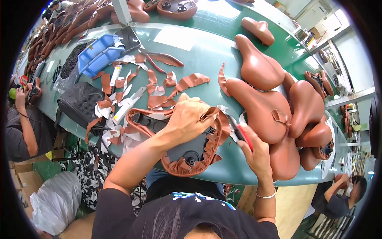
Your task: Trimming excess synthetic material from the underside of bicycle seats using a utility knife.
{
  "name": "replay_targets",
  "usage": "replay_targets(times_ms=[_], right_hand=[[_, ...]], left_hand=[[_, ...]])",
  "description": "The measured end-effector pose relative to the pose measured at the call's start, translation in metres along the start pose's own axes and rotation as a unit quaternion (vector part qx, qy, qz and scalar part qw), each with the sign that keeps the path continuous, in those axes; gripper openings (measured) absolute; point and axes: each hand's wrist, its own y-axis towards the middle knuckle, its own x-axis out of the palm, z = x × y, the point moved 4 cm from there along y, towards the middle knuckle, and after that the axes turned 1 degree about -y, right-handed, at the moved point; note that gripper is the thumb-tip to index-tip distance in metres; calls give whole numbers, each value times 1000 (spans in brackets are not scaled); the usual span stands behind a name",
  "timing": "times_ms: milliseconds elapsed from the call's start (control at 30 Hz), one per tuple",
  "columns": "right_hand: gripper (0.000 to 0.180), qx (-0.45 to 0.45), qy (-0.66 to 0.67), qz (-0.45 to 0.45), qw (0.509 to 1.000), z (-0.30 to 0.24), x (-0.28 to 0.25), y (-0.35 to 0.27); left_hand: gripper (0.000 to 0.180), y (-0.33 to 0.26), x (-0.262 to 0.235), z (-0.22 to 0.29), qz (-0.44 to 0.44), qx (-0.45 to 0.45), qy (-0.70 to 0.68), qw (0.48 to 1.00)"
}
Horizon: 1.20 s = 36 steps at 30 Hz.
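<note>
Brown leather-like bicycle saddle with a dark plastic underside (180,149) lies upside down on the glossy green counter (207,59). The left hand (189,119) pinches its gathered edge between the fingers; the right hand (256,152) has its fingers wrapped around a red-and-black-handled metal cutter (246,139).

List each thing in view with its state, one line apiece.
Left hand: closed on cover
Right hand: closed around cutter
Cover: edge gathered
Cutter: held, open or shut unclear
Near saddle: underside up
Pliers: lying loose, handles apart
Scraps: scattered
Right-side saddles: covered, heaped
</note>
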Motion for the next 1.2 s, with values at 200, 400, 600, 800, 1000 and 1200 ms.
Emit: replay_targets(times_ms=[200,400,600,800,1000,1200], right_hand=[[52,30,-244,-111,963,-22,20,-3],[51,122,-263,-112,951,-54,25,-29],[42,50,-331,-88,938,-39,6,23],[43,75,-349,-169,919,-63,1,-5],[39,-1,-372,-185,910,-31,-25,41],[45,-144,-307,-240,910,-34,-16,64]], left_hand=[[21,12,-13,3,25,-61,-87,994],[15,10,-36,15,129,-123,-374,910],[15,10,-40,6,121,54,100,986],[13,2,-46,-45,361,-18,37,931],[32,-24,-30,-32,243,-298,-549,742],[51,-81,-51,-5,35,-117,-530,839]])
